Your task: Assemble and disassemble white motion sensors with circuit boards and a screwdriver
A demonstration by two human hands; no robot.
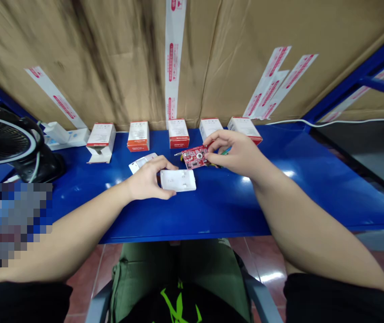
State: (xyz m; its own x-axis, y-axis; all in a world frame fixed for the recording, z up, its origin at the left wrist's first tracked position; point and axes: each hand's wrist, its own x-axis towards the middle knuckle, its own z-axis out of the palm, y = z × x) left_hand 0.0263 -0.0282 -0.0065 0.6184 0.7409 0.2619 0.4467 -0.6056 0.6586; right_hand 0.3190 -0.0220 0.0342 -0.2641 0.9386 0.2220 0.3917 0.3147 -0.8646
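My left hand (146,179) curves round the left end of a shallow white plastic casing half (178,181). Its thumb lies along the near edge and its fingers along the far edge. The casing's hollow side faces up. Under and behind that hand lies another white plastic piece (139,162), partly covered. My right hand (230,152) pinches a red circuit board (193,157) by its right edge, above and right of the casing. A green thing (226,151) shows among the right fingers, and a thin metal tip pokes out left of the board; I cannot tell whether they are one tool.
Several small white-and-red boxes (178,134) stand along the back of the blue table (192,220); the leftmost box (100,141) has its flap open. A black fan (19,139) and a white power strip (68,137) stand at left. Cardboard (138,58) rises behind.
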